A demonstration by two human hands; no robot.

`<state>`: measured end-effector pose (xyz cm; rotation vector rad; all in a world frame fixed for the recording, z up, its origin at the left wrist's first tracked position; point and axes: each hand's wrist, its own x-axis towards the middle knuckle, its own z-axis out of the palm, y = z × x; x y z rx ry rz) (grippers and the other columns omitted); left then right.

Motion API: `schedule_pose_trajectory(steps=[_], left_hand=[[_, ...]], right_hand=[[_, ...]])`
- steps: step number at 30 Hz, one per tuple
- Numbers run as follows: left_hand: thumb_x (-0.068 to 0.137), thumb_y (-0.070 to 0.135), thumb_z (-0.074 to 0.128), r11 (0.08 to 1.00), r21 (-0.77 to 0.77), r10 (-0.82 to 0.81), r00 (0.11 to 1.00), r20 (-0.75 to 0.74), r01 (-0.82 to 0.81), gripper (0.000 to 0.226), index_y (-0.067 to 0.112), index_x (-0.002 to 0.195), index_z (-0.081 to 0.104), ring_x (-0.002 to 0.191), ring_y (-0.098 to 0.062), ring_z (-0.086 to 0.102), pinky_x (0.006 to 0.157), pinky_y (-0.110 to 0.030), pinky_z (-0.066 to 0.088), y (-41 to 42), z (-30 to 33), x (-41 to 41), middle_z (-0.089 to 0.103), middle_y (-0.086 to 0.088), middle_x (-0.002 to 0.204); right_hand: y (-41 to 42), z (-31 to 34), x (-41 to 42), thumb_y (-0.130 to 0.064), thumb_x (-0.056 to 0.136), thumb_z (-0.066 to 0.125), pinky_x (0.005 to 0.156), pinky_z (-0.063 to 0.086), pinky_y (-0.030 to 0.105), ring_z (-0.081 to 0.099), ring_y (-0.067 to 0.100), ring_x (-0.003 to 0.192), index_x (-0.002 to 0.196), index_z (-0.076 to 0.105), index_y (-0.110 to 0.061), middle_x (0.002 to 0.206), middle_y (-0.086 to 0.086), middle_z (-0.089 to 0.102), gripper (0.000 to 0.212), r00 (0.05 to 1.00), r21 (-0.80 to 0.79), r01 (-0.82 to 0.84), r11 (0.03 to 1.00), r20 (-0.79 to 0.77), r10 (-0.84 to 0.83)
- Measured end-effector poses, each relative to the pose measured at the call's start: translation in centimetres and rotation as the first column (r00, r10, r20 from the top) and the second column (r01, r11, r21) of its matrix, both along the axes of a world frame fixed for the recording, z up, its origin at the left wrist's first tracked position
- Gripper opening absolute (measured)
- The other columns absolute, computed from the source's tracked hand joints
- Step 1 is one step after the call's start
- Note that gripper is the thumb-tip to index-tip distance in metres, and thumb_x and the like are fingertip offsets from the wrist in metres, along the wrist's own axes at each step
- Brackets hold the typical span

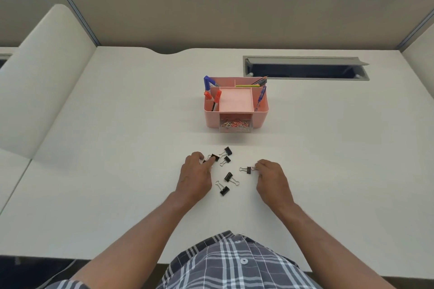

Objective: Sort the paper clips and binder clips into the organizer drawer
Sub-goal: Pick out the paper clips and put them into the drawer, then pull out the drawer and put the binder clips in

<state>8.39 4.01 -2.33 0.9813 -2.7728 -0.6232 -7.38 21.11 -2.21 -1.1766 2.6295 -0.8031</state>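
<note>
Nearest the camera, a plaid shirt point(234, 263) fills the lower edge, with both forearms reaching forward over the counter point(117, 148). Six black binder clips lie loose between the hands. My left hand point(196, 175) has its fingers curled on binder clip 1 point(214, 157) at the far-left side of the group, pinching it. My right hand point(272, 177) pinches the wire handle of binder clip 2 point(248, 169). Four further clips lie apart from both hands: two point(227, 151) point(226, 160) just right of clip 1, two point(229, 177) point(224, 190) nearer me.

Well beyond the group stands the pink organizer point(260, 116); its clear drawer point(236, 126) is pulled out slightly and already holds coloured paper clips. I see no loose paper clips on the counter.

I judge the binder-clip step is in hand. The next move calls for lifting both pinched clips clear, carrying them to the drawer, and releasing them over its opening, which looks narrow; the drawer may need pulling further out.
</note>
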Motion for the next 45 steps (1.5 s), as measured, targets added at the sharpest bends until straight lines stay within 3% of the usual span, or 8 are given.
schedule_pose_trajectory(steps=[10, 17, 21, 24, 27, 31, 35, 45], left_hand=[[0.085, 0.0, 0.059, 0.996, 0.012, -0.086, 0.995, -0.047, 0.087, 0.046, 0.026, 0.123, 0.069, 0.099, -0.034, 0.051, 0.081, -0.042, 0.046, 0.6, -0.5, 0.6, 0.055, -0.016, 0.118], [0.096, 0.016, 0.054, 0.974, 0.195, 0.128, 0.99, -0.05, -0.116, 0.059, 0.009, 0.15, 0.032, 0.121, -0.029, 0.044, 0.101, -0.036, 0.04, -1.5, 0.6, -1.8, 0.047, -0.013, 0.13], [0.092, 0.03, 0.064, 0.928, 0.329, 0.212, 0.974, -0.075, -0.177, 0.082, 0.01, 0.154, 0.014, 0.142, -0.024, 0.026, 0.116, -0.04, 0.029, -4.3, 2.1, -4.5, 0.028, -0.011, 0.154], [0.085, 0.036, 0.072, 0.889, 0.426, 0.23, 0.969, -0.094, -0.169, 0.104, 0.015, 0.155, -0.002, 0.15, -0.017, 0.009, 0.119, -0.033, 0.016, -6.1, 2.8, -6.7, 0.007, -0.005, 0.163], [0.077, 0.038, 0.08, 0.844, 0.512, 0.258, 0.958, -0.129, -0.159, 0.116, 0.021, 0.154, -0.005, 0.149, -0.013, 0.009, 0.112, -0.027, 0.015, -7.5, 2.8, -8.3, 0.007, 0.001, 0.164], [0.07, 0.032, 0.083, 0.837, 0.537, 0.259, 0.941, -0.216, -0.107, 0.082, 0.042, 0.132, 0.031, 0.121, 0.018, 0.041, 0.097, -0.025, 0.045, -8.3, 2.8, -9.3, 0.048, 0.029, 0.131], [0.07, 0.029, 0.08, 0.864, 0.497, 0.234, 0.937, -0.261, -0.078, 0.069, 0.062, 0.108, 0.033, 0.099, 0.033, 0.042, 0.069, -0.007, 0.034, -8.1, 3.3, -9.6, 0.05, 0.048, 0.104], [0.083, 0.032, 0.071, 0.797, 0.52, 0.493, 0.828, -0.266, -0.307, 0.044, 0.033, 0.119, 0.045, 0.097, -0.008, 0.058, 0.082, -0.029, 0.05, -7.0, 3.3, -11.7, 0.057, 0.017, 0.108]], right_hand=[[1.2, -0.4, -0.8, -0.013, 0.089, 0.063, 0.077, 0.044, 0.029, 0.057, 0.018, 0.091, 0.11, 0.068, -0.015, 0.098, 0.001, 0.061, 0.022, 0.971, 0.069, -0.011, 0.998, 0.24, -0.006], [-1.3, 1.2, -3.1, -0.016, 0.09, 0.064, 0.082, 0.042, 0.022, 0.059, 0.012, 0.088, 0.118, 0.066, -0.016, 0.109, 0.0, 0.067, 0.028, 0.891, -0.009, 0.191, 0.981, 0.422, -0.17], [-4.0, 2.4, -5.6, -0.021, 0.085, 0.072, 0.087, 0.041, 0.024, 0.058, 0.014, 0.103, 0.142, 0.044, -0.017, 0.128, 0.0, 0.056, 0.063, 0.87, -0.049, 0.223, 0.974, 0.461, -0.176], [-6.1, 3.2, -7.4, -0.026, 0.079, 0.079, 0.107, 0.039, 0.036, 0.04, 0.017, 0.134, 0.154, 0.014, -0.02, 0.151, 0.002, 0.033, 0.099, 0.845, -0.05, 0.199, 0.979, 0.514, -0.146], [-7.5, 3.9, -8.6, -0.023, 0.072, 0.084, 0.1, 0.044, 0.03, 0.042, 0.01, 0.13, 0.144, 0.022, -0.03, 0.143, -0.005, 0.042, 0.096, 0.85, -0.114, 0.167, 0.979, 0.521, -0.085], [-8.2, 3.9, -9.6, -0.019, 0.071, 0.084, 0.069, 0.037, 0.011, 0.047, -0.027, 0.093, 0.119, 0.036, -0.037, 0.105, -0.031, 0.052, 0.071, 0.842, -0.139, 0.135, 0.981, 0.538, -0.04], [-8.8, 3.7, -9.8, -0.023, 0.073, 0.082, 0.068, 0.037, 0.011, 0.053, -0.015, 0.09, 0.12, 0.045, -0.032, 0.105, -0.021, 0.056, 0.06, 0.828, -0.136, 0.196, 0.971, 0.553, -0.089], [-11.4, 3.1, -9.6, -0.033, 0.075, 0.078, 0.066, 0.044, 0.025, 0.06, 0.011, 0.083, 0.104, 0.047, -0.026, 0.099, -0.01, 0.058, 0.043, 0.81, -0.152, 0.425, 0.892, 0.503, -0.3]])
